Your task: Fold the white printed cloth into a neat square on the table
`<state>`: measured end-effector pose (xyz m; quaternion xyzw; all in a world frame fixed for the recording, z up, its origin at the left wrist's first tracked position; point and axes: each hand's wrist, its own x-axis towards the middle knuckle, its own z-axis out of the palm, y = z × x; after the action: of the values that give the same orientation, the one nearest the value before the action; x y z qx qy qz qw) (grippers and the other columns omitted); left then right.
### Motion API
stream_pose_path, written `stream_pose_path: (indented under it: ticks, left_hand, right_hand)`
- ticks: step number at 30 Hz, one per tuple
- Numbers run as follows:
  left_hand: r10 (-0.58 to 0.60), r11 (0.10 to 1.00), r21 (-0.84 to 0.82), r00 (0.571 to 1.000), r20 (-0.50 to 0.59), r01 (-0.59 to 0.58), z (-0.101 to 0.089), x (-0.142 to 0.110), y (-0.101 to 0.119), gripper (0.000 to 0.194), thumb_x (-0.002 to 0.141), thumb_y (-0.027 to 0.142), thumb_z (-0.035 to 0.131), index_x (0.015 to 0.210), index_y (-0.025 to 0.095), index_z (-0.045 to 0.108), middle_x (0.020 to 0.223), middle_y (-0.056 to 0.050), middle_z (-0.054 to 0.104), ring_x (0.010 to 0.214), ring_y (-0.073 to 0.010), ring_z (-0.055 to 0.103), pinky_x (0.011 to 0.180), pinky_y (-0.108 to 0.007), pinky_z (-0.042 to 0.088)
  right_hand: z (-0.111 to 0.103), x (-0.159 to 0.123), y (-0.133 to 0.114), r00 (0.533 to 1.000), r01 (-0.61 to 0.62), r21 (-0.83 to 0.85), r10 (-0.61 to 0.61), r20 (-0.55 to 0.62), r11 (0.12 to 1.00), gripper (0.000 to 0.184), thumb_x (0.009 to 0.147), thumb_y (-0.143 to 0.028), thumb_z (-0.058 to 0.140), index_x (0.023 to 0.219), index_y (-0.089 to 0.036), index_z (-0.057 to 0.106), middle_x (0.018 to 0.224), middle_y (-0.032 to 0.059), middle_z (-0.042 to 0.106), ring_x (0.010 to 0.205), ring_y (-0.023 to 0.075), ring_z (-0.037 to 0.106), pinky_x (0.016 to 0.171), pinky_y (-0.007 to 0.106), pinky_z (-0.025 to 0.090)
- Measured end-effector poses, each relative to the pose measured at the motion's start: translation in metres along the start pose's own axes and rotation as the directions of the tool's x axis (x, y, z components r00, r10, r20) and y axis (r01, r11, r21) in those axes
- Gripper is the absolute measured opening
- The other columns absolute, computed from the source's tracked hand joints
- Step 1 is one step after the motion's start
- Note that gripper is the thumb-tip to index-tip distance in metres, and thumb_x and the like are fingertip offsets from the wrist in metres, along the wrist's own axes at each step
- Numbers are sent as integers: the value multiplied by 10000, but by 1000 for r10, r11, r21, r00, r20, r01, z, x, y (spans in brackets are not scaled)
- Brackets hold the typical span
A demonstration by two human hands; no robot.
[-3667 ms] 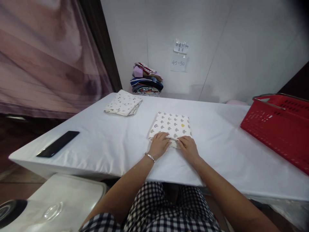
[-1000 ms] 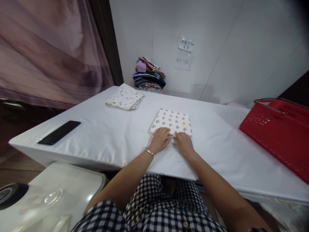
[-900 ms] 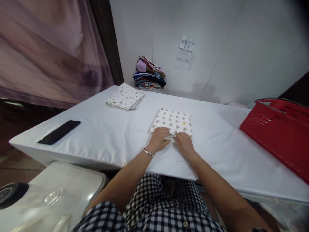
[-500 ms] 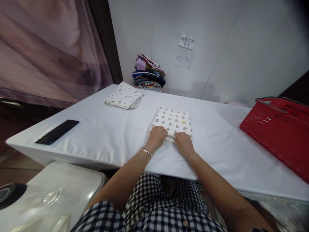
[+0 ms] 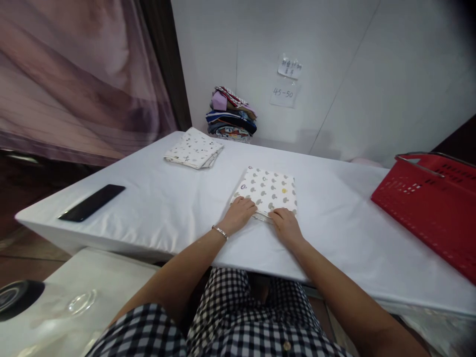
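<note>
Two hands (image 5: 239,214) (image 5: 287,225) on folded cloth (image 5: 265,190)

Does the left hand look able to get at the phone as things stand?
Probably yes: the phone lies off to that side, with only white tablecloth between them. The left hand rests on the nearer folded cloth, so it would likely have to leave that.

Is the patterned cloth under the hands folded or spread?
Folded: the cloth forms a compact rectangle, with stacked layers showing at its near edge between the left hand and right hand.
</note>
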<state>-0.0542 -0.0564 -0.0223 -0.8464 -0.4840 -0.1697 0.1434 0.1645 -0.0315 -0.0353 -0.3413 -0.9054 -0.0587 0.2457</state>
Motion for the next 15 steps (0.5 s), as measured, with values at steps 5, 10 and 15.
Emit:
stream_pose_path:
  ticks: [5,10,15]
  left_hand:
    - [-39,993,-107,998,44,44,-10,-3,-2,271,863,113,401,1031,213,588,1032,-55,602,1036,-180,495,887,-366,357]
    - [-119,969,-218,993,-9,114,-19,16,6,272,872,225,418,1098,229,570,1107,-42,602,1079,-178,498,943,-379,352]
    - [-253,959,-134,967,-19,249,5,27,11,358,894,357,394,1204,221,509,1325,-59,483,1281,-220,341,1068,-457,226]
  right_hand:
    - [-3,0,-3,998,-34,-3,34,58,999,272,894,-145,407,1047,-210,622,1022,69,584,930,203,460,788,321,347]
    - [-2,3,-6,992,-34,-37,38,120,999,292,869,-114,420,1064,-206,617,1021,77,578,940,207,457,790,328,350]
    - [-12,1,-9,987,-9,2,9,162,1000,311,843,-98,433,1087,-188,603,1037,87,580,931,211,475,807,338,380]
